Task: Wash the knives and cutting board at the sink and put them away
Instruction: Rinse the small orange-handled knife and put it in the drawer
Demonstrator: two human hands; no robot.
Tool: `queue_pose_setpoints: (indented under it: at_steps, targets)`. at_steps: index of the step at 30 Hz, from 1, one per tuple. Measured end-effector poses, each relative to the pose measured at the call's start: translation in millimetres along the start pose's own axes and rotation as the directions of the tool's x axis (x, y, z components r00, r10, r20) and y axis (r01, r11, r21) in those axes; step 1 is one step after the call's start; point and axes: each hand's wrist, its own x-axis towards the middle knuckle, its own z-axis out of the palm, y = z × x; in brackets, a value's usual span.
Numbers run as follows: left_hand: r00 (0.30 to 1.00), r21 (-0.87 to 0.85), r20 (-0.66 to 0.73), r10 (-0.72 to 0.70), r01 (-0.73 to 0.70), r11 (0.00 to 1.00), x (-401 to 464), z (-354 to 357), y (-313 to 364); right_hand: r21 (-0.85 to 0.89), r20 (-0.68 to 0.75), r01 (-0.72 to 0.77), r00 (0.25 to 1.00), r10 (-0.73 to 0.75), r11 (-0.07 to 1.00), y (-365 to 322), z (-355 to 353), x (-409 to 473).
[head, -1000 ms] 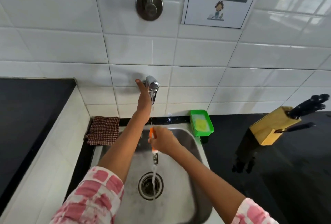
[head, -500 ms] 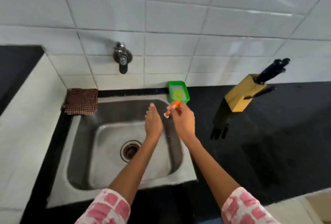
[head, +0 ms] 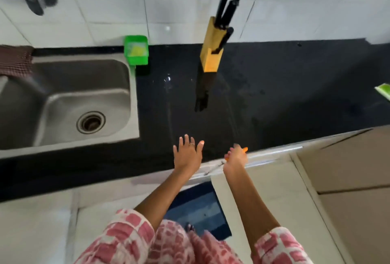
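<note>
Fingers of the right hand (head: 235, 158) curl round the orange-handled knife (head: 244, 149) at the counter's front edge, blade trailing low toward the left. Left hand (head: 187, 154) hovers spread, holding nothing. Best move, I'd say: carry it point-down, well apart from that free hand, to the knife block (head: 210, 57). Count: four black handles in the block, one knife in hand, one sink (head: 63, 95).

White tiled wall (head: 101, 10), glossy black countertop (head: 285, 86), pale floor tiles (head: 38, 232), blue mat (head: 200, 209)
</note>
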Motion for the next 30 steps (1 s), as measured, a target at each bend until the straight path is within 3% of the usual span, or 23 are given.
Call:
queue_pose_setpoints:
  at_steps: [5, 9, 10, 16, 20, 22, 23, 24, 26, 29, 30]
  targets:
    - [0.997, 0.106, 0.014, -0.074, 0.072, 0.992, -3, 7, 11, 0.030, 0.074, -0.025, 0.997, 0.023, 0.999, 15, -31, 7]
    - [0.996, 0.166, 0.047, -0.081, 0.072, 0.983, -8, 14, 16, 0.139, 0.239, -0.199, 0.957, 0.162, 0.970, 33, -43, 13]
    - [0.996, 0.178, 0.051, -0.075, 0.064, 0.982, -11, 15, 16, 0.240, 0.295, -0.237, 0.942, 0.162, 0.941, 37, -41, 18]
    - [0.998, 0.233, 0.070, -0.003, -0.014, 0.972, -17, 15, 6, 0.376, 0.417, -0.266, 0.904, 0.095, 0.887, 42, -39, 33]
    - [0.995, 0.234, 0.100, -0.026, 0.002, 0.972, -20, 17, 1, 0.193, 0.339, -0.285, 0.917, 0.209, 0.939, 41, -58, 23]
    - [0.993, 0.217, 0.112, -0.037, 0.011, 0.976, -22, 17, 3, -0.170, 0.226, -0.106, 0.964, 0.143, 0.980, 39, -81, 3]
    - [0.993, 0.216, 0.113, -0.043, 0.018, 0.976, -23, 17, 3, -0.394, 0.211, 0.053, 0.977, 0.034, 0.917, 41, -91, -5]
    - [0.994, 0.220, 0.105, -0.044, 0.020, 0.975, -24, 18, 5, -0.577, 0.237, 0.246, 0.963, -0.128, 0.779, 44, -98, -11]
    - [0.995, 0.233, 0.091, -0.047, 0.024, 0.972, -24, 18, 7, -0.751, 0.411, 0.507, 0.860, -0.303, 0.423, 47, -93, -21]
    - [0.994, 0.256, 0.096, -0.059, 0.032, 0.966, -26, 20, 7, -0.790, 0.613, 0.606, 0.785, -0.088, -0.096, 49, -78, -28]
    - [0.994, 0.261, 0.098, -0.058, 0.030, 0.965, -26, 20, 6, -0.756, 0.631, 0.620, 0.776, 0.017, -0.209, 50, -76, -27]
